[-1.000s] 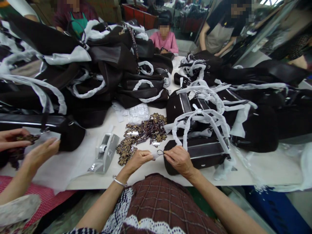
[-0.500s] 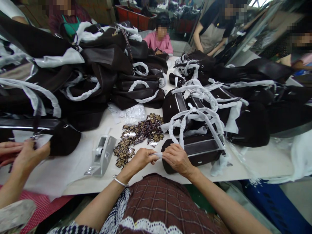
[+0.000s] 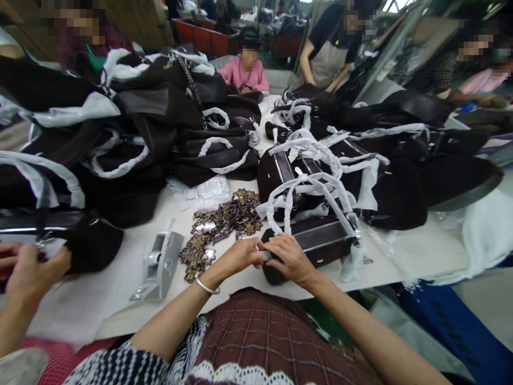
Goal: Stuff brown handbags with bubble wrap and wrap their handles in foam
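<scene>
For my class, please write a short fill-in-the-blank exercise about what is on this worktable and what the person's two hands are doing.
1. The left hand and the right hand meet at the near end of a dark ____ with wrapped straps.
2. The left wrist wears a silver ____.
3. The tape dispenser lies to the ____ of the pile of patterned metal charms.
4. The handles of the bags are wrapped in ____ paper.

Missing words: bag; bangle; left; white

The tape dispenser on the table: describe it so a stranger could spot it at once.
On the white table, look left of the pile of patterned charms. The tape dispenser lies there alone, the only grey plastic wedge among dark bags.
</scene>
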